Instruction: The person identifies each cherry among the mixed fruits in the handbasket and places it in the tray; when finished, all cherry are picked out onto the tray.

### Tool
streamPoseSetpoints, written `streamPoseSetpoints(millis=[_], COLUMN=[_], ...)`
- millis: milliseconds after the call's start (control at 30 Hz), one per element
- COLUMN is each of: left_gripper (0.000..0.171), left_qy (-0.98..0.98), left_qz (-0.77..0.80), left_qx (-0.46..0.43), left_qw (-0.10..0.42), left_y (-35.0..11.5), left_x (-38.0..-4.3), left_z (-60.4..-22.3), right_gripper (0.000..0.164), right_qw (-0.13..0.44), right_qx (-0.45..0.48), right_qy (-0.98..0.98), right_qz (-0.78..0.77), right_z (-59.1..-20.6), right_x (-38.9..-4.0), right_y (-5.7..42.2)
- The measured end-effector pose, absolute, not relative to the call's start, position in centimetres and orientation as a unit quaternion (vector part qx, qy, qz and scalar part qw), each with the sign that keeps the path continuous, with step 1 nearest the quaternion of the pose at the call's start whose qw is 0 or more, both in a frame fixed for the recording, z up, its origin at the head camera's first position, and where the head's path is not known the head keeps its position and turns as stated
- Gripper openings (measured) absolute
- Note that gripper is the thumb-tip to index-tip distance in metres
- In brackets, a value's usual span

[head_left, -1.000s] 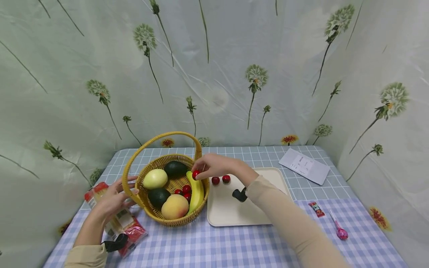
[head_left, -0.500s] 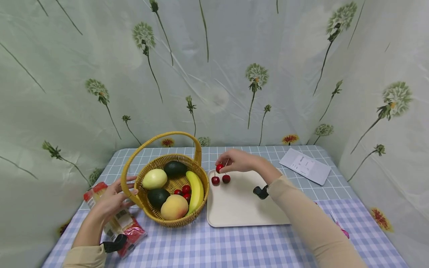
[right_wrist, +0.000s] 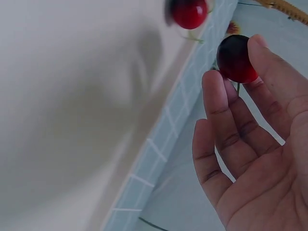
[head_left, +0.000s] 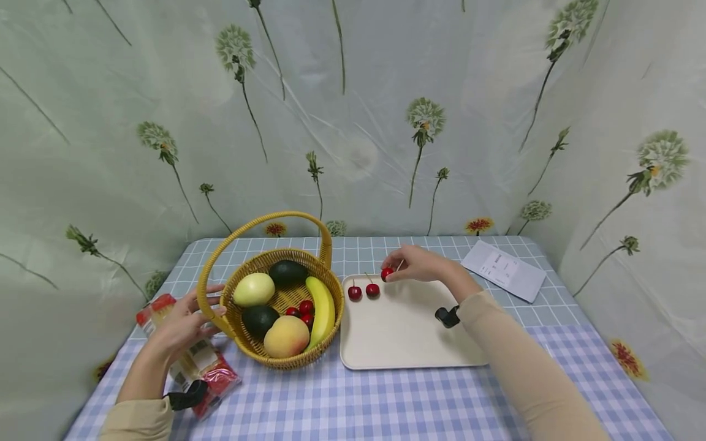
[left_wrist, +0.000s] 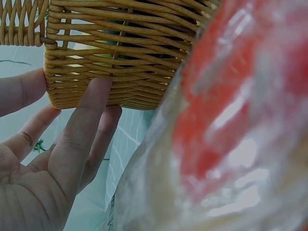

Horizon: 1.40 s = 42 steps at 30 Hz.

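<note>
My right hand (head_left: pixel 420 264) pinches a red cherry (right_wrist: pixel 237 58) between thumb and fingers, over the back edge of the cream tray (head_left: pixel 408 343). Two more cherries with stems, one at the back left corner (head_left: pixel 355 293) and one beside it (head_left: pixel 372 290), lie on the tray. The fingers of my left hand (head_left: pixel 182 324) rest nearly straight against the side of the yellow wicker basket (left_wrist: pixel 115 62), near the foot of its handle. In the basket are a banana (head_left: pixel 322 312), a peach (head_left: pixel 287 337), a pale yellow-green fruit (head_left: pixel 254 290), two dark green avocados and several cherries.
A red and clear plastic food packet (head_left: pixel 204 373) lies under my left forearm, left of the basket. A grey-white labelled packet (head_left: pixel 504 270) lies at the back right. A checked cloth (head_left: pixel 309 404) covers the front of the table; a patterned curtain stands behind.
My right hand, holding the cherry, has moved right from over the basket's banana to above the tray's back edge. My left hand stays at the basket.
</note>
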<state>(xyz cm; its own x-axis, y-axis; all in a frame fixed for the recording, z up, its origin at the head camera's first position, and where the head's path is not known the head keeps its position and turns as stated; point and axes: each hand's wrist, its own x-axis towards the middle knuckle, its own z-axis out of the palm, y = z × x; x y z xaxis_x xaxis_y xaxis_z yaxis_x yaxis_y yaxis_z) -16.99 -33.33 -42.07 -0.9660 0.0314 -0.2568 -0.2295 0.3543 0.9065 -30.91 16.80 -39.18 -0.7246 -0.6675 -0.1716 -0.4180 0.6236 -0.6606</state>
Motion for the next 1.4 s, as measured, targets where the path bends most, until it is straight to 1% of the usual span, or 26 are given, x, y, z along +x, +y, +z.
streamPoseSetpoints(millis=[367, 667, 1400], left_gripper=[0.073, 0.073, 0.073], left_qy=[0.817, 0.822, 0.825], left_qz=[0.562, 0.556, 0.549], left_qx=[-0.056, -0.058, -0.068], left_qw=[0.113, 0.112, 0.115], left_y=[-33.4, -33.3, -33.5], left_x=[-17.0, -17.1, -17.0], left_z=[-41.8, -41.6, -42.1], right_gripper=[0.023, 0.026, 0.031], right_qw=[0.207, 0.211, 0.219], right_qx=[-0.285, -0.277, -0.268], right_qy=[0.885, 0.881, 0.87], right_qz=[-0.306, -0.321, -0.351], right_z=[-41.6, -42.8, -44.1], right_x=[-30.8, -30.9, -30.7], right_y=[17.3, 17.5, 18.5])
